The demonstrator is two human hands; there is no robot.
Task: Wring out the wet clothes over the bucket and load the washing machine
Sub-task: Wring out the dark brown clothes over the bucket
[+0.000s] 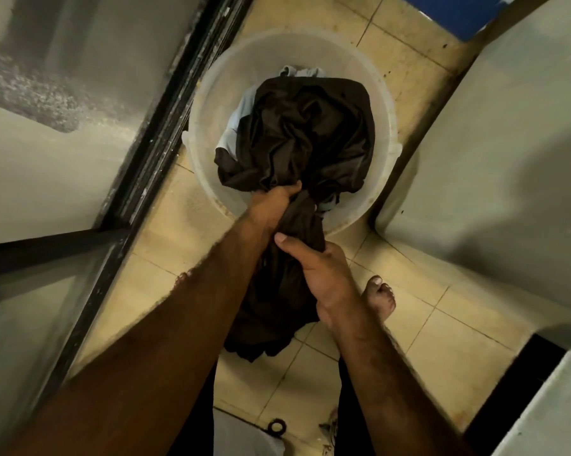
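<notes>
Gripping the dark brown garment [297, 133] as a bunched rope, the left hand [277, 204] clenches it at the bucket's near rim. The right hand [320, 271] wraps it just behind, at 6 o'clock from the left, thumb laid across the cloth. The garment's long axis runs 12 to 6 o'clock: its bulk is heaped in the bucket [208, 103] at 12 o'clock from the left hand, and its tail hangs past the right hand toward the floor. The left hand is nearer the bucket, so a twist, I judge, would wring the stretch between the fists, which lies about over the rim. The cloth looks limp, heavy and creased, with a pale blue cloth [234, 133] under it. The bucket is round, translucent plastic on beige tiles [409, 77]. A pale, smooth-sided appliance [491, 143], perhaps the washing machine, stands at 3 o'clock.
</notes>
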